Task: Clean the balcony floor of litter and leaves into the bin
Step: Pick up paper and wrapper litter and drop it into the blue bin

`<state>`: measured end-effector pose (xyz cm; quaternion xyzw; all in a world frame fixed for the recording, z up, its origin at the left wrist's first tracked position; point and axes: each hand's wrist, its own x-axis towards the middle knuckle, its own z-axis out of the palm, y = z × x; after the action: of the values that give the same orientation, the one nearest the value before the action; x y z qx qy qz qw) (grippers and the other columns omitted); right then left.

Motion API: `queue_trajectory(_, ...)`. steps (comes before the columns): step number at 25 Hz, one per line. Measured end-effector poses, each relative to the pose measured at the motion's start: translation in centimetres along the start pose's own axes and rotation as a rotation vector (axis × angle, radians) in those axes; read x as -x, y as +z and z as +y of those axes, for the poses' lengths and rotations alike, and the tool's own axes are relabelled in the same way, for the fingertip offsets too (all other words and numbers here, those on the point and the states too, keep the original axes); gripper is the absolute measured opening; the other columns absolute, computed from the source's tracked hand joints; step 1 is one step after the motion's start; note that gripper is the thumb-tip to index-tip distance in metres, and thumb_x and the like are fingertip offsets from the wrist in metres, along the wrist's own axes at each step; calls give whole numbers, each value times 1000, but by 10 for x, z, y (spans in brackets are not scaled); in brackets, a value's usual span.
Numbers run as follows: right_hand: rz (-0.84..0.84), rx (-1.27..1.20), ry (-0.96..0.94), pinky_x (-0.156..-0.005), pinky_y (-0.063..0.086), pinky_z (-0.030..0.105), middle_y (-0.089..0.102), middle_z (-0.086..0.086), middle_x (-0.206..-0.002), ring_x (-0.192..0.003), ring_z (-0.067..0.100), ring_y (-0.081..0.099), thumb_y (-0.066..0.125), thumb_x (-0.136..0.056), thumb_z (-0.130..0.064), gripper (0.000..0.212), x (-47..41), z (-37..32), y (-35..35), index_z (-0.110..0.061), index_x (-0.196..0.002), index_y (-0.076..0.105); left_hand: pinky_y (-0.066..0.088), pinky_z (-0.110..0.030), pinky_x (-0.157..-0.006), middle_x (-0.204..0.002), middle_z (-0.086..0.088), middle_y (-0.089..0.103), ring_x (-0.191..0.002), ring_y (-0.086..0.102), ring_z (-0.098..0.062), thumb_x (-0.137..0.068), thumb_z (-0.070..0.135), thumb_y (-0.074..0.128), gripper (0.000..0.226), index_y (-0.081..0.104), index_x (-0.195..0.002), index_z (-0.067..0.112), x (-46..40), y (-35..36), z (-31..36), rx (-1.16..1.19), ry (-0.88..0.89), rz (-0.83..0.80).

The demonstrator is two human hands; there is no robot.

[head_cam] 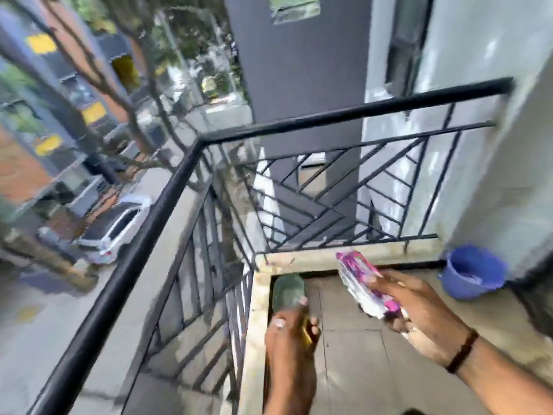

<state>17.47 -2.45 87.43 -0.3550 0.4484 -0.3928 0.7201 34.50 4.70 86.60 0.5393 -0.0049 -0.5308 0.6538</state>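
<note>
My left hand [288,330] grips a clear greenish plastic bottle [288,292] by its neck end, where a yellow bit shows between the fingers; the bottle points away from me over the balcony corner. My right hand [419,307] holds a crumpled pink, purple and white plastic wrapper [363,281] above the tiled floor [353,369]. A blue bucket-like bin [472,275] stands on the floor at the right, against the wall, just beyond my right hand. The picture is blurred by motion.
A black metal railing [167,202] with diagonal bars runs along the left and far sides above a low stained kerb [257,295]. A pale wall [502,175] closes the right side. Below lies a street with a white car [119,229] and trees.
</note>
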Motion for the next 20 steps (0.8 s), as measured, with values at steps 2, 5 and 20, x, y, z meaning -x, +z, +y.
queue_trajectory(2, 117, -89, -43, -36, 18, 12, 60, 20, -71, -46, 15, 47, 71, -79, -17, 23, -10, -19, -38, 1, -91, 67, 41, -18, -42, -60, -7, 47, -45, 51, -13, -86, -6, 69, 27, 51, -74, 11, -20, 52, -7, -96, -21, -133)
queue_trajectory(5, 277, -210, -120, -35, 20, 13, 50, 20, -86, -52, 16, 43, 75, -79, -21, 42, -34, -41, -111, 7, -107, 62, 47, -19, -49, -68, -6, 53, -53, 55, -14, -86, -9, 67, 17, 59, -84, 6, -55, 139, -28, -276, -75, -313)
queue_trajectory(20, 479, -509, -98, -39, 17, 14, 43, 8, -67, -45, 6, 29, 74, -81, -22, 41, -192, -118, -336, 3, -111, 61, 55, -31, -96, -102, -20, 73, -94, 67, -26, -87, -24, 40, 41, 72, -107, -6, -179, 478, -143, -698, -277, -665)
